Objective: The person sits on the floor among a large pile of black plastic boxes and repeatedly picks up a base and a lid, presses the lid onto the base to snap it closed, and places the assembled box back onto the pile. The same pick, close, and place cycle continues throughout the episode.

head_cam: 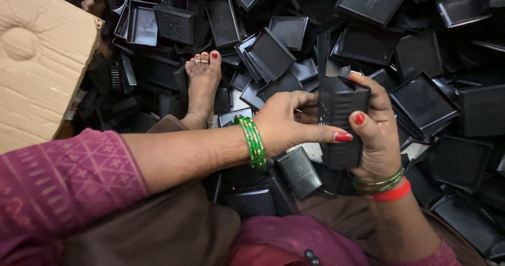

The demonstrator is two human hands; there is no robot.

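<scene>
Just right of the frame's middle, both hands meet on a black box [336, 121], a small upright case with a dark, matte face. The right hand [376, 134] wraps it from the right side, fingers curled over the top edge and the thumb, nail painted red, pressed against its front; this grip is pressed tight around the box. The left hand [286, 124] comes in from the left, its fingers hooked onto the box's left edge and the thumb stretched along the lower front, so this grip too is pinching the box. Green bangles [252, 140] ring the left wrist; a red band and thin green bangles [384, 187] sit on the right wrist.

Behind and around the hands, a heap of black trays [421, 100] and lids covers the floor across the whole upper and right part of the frame. A bare foot [202, 82] with toe rings rests among them, upper left of middle. A cardboard box [37, 61] fills the upper left corner. A purple patterned sleeve [63, 182] crosses the lower left.
</scene>
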